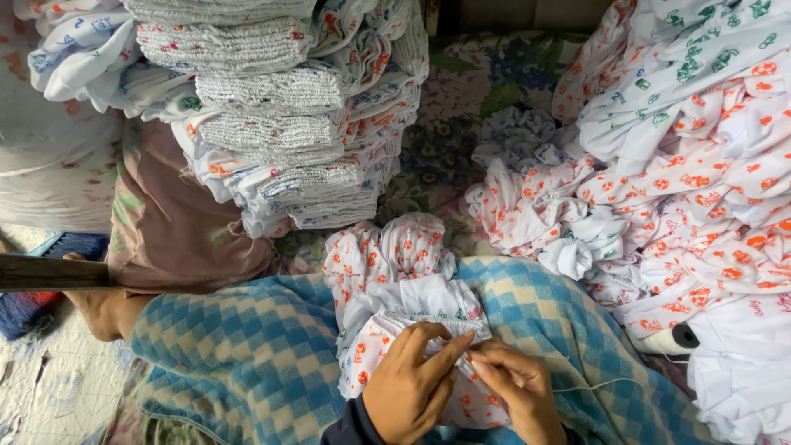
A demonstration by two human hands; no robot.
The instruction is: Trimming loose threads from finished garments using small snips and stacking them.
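White garment [395,288] with orange print lies bunched on a blue checked blanket [247,346] over the lap. Left hand [412,383] and right hand [515,387] meet at its gathered waistband, fingers pinched narrow on the cloth. Thin white thread [597,385] trails right. Folded stack [288,115] behind, loose heap [692,165] at right

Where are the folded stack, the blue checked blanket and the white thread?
folded stack [280,124], head view, ribbed folded edge.
blue checked blanket [239,354], head view, left part.
white thread [597,384], head view, middle of strand.
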